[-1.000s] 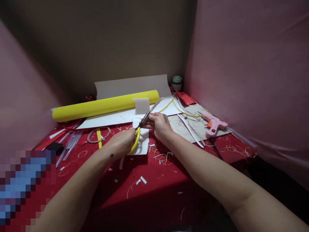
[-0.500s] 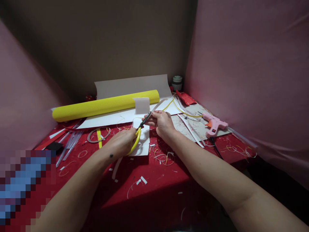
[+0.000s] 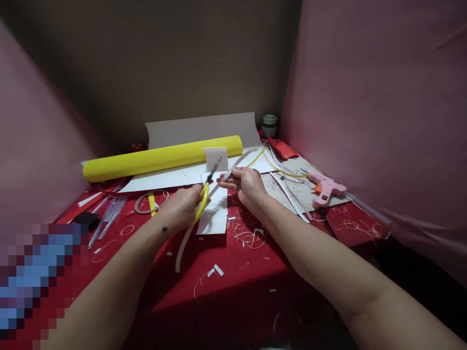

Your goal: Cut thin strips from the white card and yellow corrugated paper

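Observation:
My left hand (image 3: 186, 204) is closed on the yellow-handled scissors (image 3: 203, 203), whose dark blades point up and away over the white paper. Pinched in the fingers of my right hand (image 3: 248, 184) is a long pale strip (image 3: 229, 171). One end of it curves up to the right, and the strip runs down behind the scissors; a pale length (image 3: 181, 253) hangs below my left hand. Beneath both hands lies a white paper piece (image 3: 215, 216), with a small upright white flap (image 3: 216, 159) beyond it.
A yellow corrugated roll (image 3: 160, 158) lies on white sheets at the back. On the right, a pink glue gun (image 3: 326, 188) rests on a grey board (image 3: 301, 194). Clear sticks (image 3: 109, 216) and a coiled ring (image 3: 140, 210) are on the left. Scraps dot the red cloth (image 3: 255, 272).
My left hand has drawn the scissors slightly left and away from the strip, and the blades now stand clear of my right fingers. My right hand still holds the strip.

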### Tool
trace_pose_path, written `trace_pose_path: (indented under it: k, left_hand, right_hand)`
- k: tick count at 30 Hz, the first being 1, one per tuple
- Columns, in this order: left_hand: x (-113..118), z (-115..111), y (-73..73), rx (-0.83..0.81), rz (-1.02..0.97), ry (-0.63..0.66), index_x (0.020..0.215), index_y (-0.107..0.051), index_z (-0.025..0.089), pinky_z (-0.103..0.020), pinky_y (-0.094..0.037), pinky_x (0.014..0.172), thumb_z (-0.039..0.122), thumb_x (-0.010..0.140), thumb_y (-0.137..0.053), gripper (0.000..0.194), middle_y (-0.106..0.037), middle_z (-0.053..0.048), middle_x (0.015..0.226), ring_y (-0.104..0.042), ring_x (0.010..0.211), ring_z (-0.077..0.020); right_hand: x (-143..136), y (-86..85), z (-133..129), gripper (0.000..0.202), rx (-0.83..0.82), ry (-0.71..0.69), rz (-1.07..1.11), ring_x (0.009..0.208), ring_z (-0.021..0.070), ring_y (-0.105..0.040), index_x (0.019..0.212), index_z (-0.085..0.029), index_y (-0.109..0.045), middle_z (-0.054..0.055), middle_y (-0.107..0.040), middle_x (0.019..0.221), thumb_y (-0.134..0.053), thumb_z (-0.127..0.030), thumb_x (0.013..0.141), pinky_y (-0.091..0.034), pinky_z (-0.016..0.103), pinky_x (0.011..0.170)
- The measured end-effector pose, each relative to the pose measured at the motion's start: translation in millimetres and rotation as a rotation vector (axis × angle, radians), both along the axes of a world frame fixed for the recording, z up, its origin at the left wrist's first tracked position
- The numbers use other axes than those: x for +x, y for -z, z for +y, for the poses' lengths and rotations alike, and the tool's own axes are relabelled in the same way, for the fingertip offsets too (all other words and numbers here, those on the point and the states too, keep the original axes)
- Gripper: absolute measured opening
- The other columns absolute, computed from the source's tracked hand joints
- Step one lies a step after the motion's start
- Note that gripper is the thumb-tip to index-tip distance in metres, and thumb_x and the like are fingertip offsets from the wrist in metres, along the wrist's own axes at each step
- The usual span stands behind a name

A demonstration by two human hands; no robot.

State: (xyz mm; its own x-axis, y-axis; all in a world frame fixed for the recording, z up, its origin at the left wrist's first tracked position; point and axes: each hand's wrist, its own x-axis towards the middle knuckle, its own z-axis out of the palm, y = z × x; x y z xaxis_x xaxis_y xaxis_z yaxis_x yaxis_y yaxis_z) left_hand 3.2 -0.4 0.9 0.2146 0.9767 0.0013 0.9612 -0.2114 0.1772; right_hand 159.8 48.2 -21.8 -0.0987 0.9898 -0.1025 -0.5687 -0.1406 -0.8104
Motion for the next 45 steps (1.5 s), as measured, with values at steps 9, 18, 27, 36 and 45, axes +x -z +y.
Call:
trace_pose_path:
  k: [9, 18, 27, 36, 45]
  left_hand:
    - [-11, 2, -21.2, -0.228, -0.825, -0.071, 0.073, -0.049, 0.017, -0.022, -0.026, 0.042, 0.036, 0.068, -0.059, 0.022, -0.046, 0.003, 0.055, -0.034, 0.043, -0.0053]
    - [-2, 4, -9.8, -0.188, -0.863, -0.179, 0.071, -0.049, 0.015, -0.020, -0.030, 0.045, 0.021, 0.054, -0.067, 0.025, -0.047, 0.006, 0.055, -0.039, 0.046, -0.0043]
    - [-11, 4, -15.8, -0.312, -0.819, -0.155, 0.072, -0.048, 0.016, -0.019, -0.025, 0.041, 0.019, 0.056, -0.065, 0.024, -0.044, 0.007, 0.050, -0.035, 0.041, -0.0035]
    - [-6, 3, -14.4, -0.283, -0.862, -0.179, 0.072, -0.049, 0.016, -0.021, -0.028, 0.044, 0.016, 0.056, -0.063, 0.021, -0.046, 0.006, 0.054, -0.038, 0.043, -0.0044]
    - [-15, 4, -14.3, -0.364, -0.885, -0.112, 0.072, -0.051, 0.016, -0.021, -0.026, 0.042, 0.017, 0.058, -0.063, 0.019, -0.049, 0.004, 0.055, -0.039, 0.043, -0.0041]
  right_hand:
    - [10, -6.0, 7, 0.010, -0.036, 0.003, 0.039, 0.070, 0.0170, -0.064, 0.074, -0.013, -0.049, 0.009, -0.062, 0.067, -0.040, -0.010, 0.078, -0.052, 0.031, 0.069]
    - [7, -0.9, 3, 0.007, 0.006, -0.080, -0.021, 0.060, 0.0147, -0.061, 0.074, -0.015, -0.056, 0.007, -0.064, 0.069, -0.054, -0.022, 0.076, -0.052, 0.028, 0.058]
    - [6, 4.5, 3, 0.004, 0.053, -0.144, -0.124, 0.054, 0.0129, -0.061, 0.071, -0.012, -0.057, 0.006, -0.065, 0.063, -0.053, -0.012, 0.074, -0.050, 0.025, 0.052]
    - [5, 5.1, 2, 0.008, 0.077, -0.180, -0.145, 0.056, 0.0143, -0.061, 0.070, -0.014, -0.055, 0.007, -0.066, 0.070, -0.060, -0.020, 0.073, -0.052, 0.030, 0.058]
    - [8, 4.3, 5, 0.004, 0.056, -0.177, -0.230, 0.055, 0.0154, -0.062, 0.071, -0.013, -0.056, 0.007, -0.064, 0.059, -0.055, -0.014, 0.074, -0.051, 0.029, 0.056]
